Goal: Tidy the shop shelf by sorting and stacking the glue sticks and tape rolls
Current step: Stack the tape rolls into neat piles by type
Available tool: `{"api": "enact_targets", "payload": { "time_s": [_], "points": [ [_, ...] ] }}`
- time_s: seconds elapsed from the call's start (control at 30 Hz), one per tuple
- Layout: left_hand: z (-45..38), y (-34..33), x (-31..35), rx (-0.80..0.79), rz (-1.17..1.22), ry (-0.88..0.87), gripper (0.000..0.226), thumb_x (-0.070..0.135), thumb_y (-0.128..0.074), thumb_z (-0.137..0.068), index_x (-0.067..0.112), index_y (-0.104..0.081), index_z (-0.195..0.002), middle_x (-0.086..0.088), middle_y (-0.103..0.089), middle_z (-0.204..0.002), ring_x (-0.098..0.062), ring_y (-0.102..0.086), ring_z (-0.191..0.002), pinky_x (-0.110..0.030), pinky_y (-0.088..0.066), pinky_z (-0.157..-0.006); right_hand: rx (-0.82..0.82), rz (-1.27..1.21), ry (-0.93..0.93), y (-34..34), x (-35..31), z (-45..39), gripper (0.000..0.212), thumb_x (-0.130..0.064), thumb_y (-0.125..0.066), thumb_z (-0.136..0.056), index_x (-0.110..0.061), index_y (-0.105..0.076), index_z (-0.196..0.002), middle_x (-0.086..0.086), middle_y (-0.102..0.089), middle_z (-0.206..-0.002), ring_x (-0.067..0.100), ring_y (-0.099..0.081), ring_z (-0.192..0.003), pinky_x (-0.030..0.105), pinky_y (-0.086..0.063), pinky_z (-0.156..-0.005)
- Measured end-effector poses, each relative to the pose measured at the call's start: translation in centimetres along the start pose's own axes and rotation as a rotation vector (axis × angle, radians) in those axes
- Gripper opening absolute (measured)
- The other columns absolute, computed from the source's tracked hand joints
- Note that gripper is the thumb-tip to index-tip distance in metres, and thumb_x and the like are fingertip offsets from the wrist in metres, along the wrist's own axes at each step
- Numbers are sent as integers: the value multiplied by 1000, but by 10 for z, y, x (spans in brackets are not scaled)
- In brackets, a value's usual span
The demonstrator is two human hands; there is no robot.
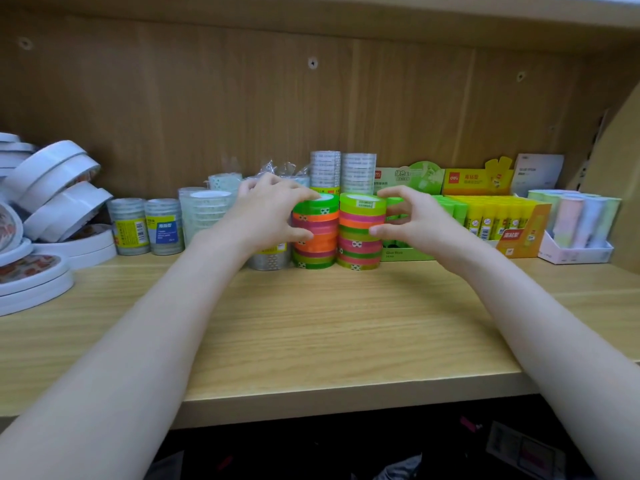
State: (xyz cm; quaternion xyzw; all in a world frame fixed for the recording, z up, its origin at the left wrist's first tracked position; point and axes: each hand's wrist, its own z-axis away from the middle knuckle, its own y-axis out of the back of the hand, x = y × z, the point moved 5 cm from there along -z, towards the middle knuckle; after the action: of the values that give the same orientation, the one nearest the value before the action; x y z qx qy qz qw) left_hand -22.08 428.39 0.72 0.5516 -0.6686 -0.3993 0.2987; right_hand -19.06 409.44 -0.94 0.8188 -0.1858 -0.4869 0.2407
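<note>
Two stacks of neon tape rolls stand side by side on the wooden shelf (311,317). My left hand (273,213) grips the left stack (317,244), fingers over its green top roll and thumb against its side. My right hand (412,220) holds the right stack (360,233), thumb on its side and fingers curled behind its top. Clear tape stacks (341,169) stand behind. Yellow glue sticks (491,216) fill a display box on the right, with green glue sticks (446,206) beside them.
White tape rolls (59,195) lie piled at the far left. Packs of clear tape (162,225) stand left of my left hand. A small box of pastel glue sticks (581,220) sits at the far right. The shelf's front edge runs below my forearms.
</note>
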Motion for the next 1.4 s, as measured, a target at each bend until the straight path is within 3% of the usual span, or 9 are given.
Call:
{"api": "enact_targets", "payload": {
  "time_s": [0.13, 0.27, 0.47, 0.67, 0.77, 0.9, 1.0, 1.1, 1.4],
  "points": [
    [0, -1, 1, 11, -14, -7, 63, 42, -64, -82, 35, -38, -139, 9, -41, -141, -17, -28, -129, -37, -19, -104, 15, 18, 46, -1, -2, 2, 58, -7, -71, -79, -20, -46, -129, 6, -57, -119, 19, -58, -102, 40, -49, -93],
    [0, -1, -1, 22, -17, -2, 63, 43, -65, -82, 35, -39, -138, 9, -41, -141, -17, -28, -129, -37, -19, -104, 20, -1, 44, -2, -1, 2, 61, -10, -72, -78, -19, -43, -131, 6, -58, -118, 19, -59, -103, 40, -49, -93],
    [-2, -2, -1, 25, -22, -5, 63, 45, -64, -81, 35, -39, -138, 9, -42, -140, -17, -29, -128, -37, -19, -103, 88, 27, 65, -2, -3, 1, 65, -30, -75, -75, -20, -40, -130, -3, -50, -107, 17, -56, -101, 35, -50, -87],
    [0, -3, 0, 57, -37, -9, 63, 50, -63, -80, 38, -39, -138, 9, -44, -138, -18, -31, -126, -39, -21, -102, 123, 42, 133, -2, -7, 4, 56, -22, -71, -81, -19, -42, -128, -3, -49, -104, 13, -53, -95, 25, -45, -77],
    [0, -3, 2, 56, -50, -10, 63, 50, -62, -81, 38, -38, -138, 9, -44, -138, -18, -31, -127, -39, -21, -103, 66, 65, 169, -6, -7, 5, 54, -21, -65, -86, -19, -37, -132, 0, -53, -110, 13, -55, -97, 24, -46, -80],
    [0, -2, 2, 25, -19, -11, 68, 46, -64, -81, 37, -34, -140, 9, -40, -140, -18, -27, -129, -38, -18, -104, -13, 87, 144, -6, -5, 4, 67, -28, -64, -86, -19, -26, -141, 5, -49, -132, 8, -48, -103, 24, -41, -87],
    [3, -5, 2, -8, -89, -21, 83, 47, -69, -75, 37, -24, -144, 10, -33, -144, -20, -19, -132, -40, -14, -107, 19, 135, 139, 0, -3, 1, 82, -29, -74, -76, -19, -25, -141, 5, -49, -131, 11, -49, -103, 26, -39, -85],
    [5, -10, 4, 23, -229, -49, 93, 47, -73, -70, 33, -19, -145, 5, -30, -144, -24, -16, -134, -43, -16, -108, -93, 247, 134, -12, 2, 3, 94, -23, -80, -69, -23, -21, -143, 4, -47, -131, 14, -49, -104, 26, -39, -85],
    [5, -12, 5, 62, -235, -59, 94, 47, -74, -70, 30, -20, -145, 3, -30, -144, -25, -16, -134, -45, -13, -109, -56, 287, 150, -19, 3, 4, 103, -11, -78, -70, -32, -12, -146, 7, -45, -133, 25, -53, -112, 44, -46, -97]
  ]
}}
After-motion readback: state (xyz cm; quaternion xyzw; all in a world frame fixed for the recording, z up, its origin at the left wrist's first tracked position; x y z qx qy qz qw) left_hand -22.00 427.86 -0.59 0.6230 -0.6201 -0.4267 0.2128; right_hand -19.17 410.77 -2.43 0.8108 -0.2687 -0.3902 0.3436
